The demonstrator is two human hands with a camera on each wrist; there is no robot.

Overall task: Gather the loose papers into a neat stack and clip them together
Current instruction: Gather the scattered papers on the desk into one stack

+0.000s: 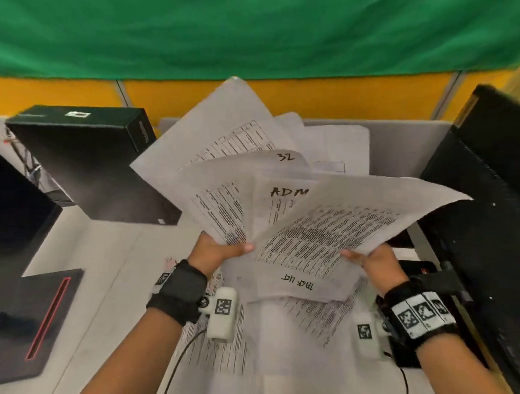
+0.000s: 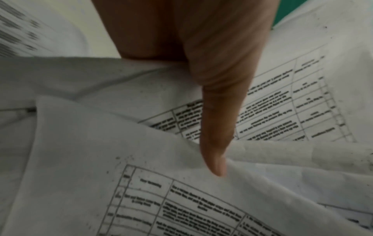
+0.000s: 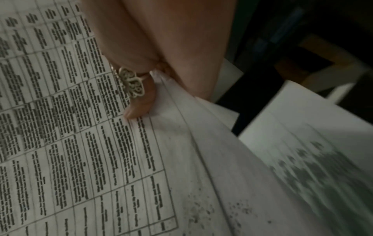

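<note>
Both thumbs are clamped on top of the fanned papers [image 1: 270, 202], the other fingers tucked underneath: left hand [image 1: 216, 251] pinches the near-left corner, right hand [image 1: 373, 260] pinches the near-right edge. The bunch is lifted above more loose sheets [image 1: 258, 338] on the desk [image 1: 87, 256], just right of the black box [image 1: 83, 161]. I'd loosen the pinch a bit, tip everything upright and tap the bottom edges square on the desk before clipping. No clip visible though.
</note>
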